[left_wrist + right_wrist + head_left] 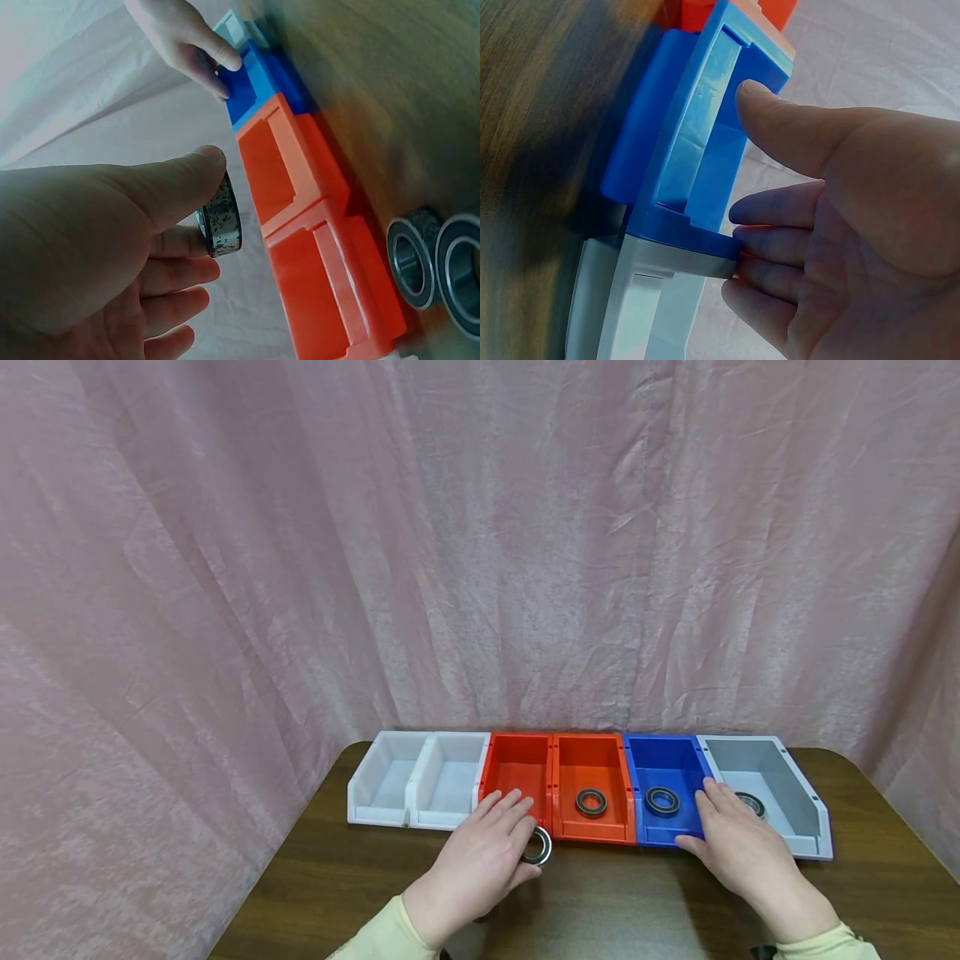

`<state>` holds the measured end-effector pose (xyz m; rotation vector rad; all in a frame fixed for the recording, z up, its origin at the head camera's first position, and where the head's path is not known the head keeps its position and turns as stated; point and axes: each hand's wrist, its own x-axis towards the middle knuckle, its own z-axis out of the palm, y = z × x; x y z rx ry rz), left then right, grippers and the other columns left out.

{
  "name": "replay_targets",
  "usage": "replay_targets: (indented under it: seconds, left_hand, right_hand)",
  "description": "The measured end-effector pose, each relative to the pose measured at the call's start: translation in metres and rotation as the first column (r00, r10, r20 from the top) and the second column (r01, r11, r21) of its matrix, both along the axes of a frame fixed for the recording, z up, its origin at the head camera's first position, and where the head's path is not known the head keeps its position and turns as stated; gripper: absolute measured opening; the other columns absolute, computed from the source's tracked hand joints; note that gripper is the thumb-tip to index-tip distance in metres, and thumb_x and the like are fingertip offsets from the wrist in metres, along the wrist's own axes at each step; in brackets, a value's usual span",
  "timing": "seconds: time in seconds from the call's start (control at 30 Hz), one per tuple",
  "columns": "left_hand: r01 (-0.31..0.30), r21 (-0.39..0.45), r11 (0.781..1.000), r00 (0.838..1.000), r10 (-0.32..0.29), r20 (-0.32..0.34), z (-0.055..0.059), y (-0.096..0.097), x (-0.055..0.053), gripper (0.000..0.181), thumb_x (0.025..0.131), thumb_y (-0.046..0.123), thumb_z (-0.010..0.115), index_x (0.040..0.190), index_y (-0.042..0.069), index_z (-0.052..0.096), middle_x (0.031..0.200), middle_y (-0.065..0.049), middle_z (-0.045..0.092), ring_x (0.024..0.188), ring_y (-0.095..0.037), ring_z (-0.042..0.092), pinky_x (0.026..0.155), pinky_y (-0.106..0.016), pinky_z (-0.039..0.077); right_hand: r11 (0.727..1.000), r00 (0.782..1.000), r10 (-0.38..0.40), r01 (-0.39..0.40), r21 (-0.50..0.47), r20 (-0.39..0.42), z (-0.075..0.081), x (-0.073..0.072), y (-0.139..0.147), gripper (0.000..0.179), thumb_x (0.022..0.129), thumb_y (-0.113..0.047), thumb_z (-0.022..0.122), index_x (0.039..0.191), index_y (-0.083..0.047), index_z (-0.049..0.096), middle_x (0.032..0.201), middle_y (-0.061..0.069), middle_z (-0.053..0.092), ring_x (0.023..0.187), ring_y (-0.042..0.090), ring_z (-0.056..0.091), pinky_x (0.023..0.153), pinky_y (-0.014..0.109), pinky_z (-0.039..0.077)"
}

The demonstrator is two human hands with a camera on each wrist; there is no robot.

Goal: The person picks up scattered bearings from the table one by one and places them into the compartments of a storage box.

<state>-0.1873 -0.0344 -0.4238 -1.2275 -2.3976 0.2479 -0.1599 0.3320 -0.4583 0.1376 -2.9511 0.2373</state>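
Observation:
My left hand [486, 857] pinches a ball bearing [537, 846] between thumb and forefinger, in front of the left red bin [517, 768]. In the left wrist view the bearing [223, 217] is seen edge-on, its outer ring speckled dark. My right hand [738, 843] hovers with relaxed fingers over the border of the blue bin [667, 752] and the grey bin [813, 814], holding nothing. One bearing [663, 802] lies in the blue bin, another [592, 803] in the right red bin [626, 827]. A third bearing [752, 804], in the grey bin, is partly covered by the right hand.
Two joined white bins [411, 777] stand at the row's left end. Two more bearings [411, 262] rest on the wooden table [600, 902] in the left wrist view, mostly hidden by the left hand in the head view. A pink curtain [525, 568] hangs behind.

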Motion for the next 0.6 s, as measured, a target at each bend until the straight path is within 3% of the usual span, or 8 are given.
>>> replay_targets:
  seconds: [0.3,0.6]
  left_hand:
    - [-0.027,-0.005,1.000,1.000,0.027,-0.015,0.006,0.001,-0.010,0.057,0.098,0.053,0.082,0.134,0.010,0.074,0.148,-0.010,0.069,0.145,-0.029,0.060,0.124,-0.046,0.043]
    - [-0.045,0.028,0.999,0.999,0.045,0.006,0.008,0.004,-0.023,0.057,0.099,0.051,0.082,0.136,0.008,0.073,0.151,-0.013,0.067,0.147,-0.032,0.059,0.124,-0.048,0.044]
  right_hand:
    - [1.000,0.999,0.016,-0.016,-0.008,-0.041,0.001,0.002,0.000,0.077,0.096,-0.035,0.086,0.137,0.024,0.058,0.152,0.048,0.047,0.143,0.063,0.048,0.115,0.071,0.044]
    - [1.000,1.000,0.007,-0.007,-0.007,-0.022,0.002,0.001,-0.001,0.077,0.097,-0.036,0.086,0.138,0.024,0.058,0.153,0.048,0.047,0.143,0.063,0.047,0.115,0.071,0.044]
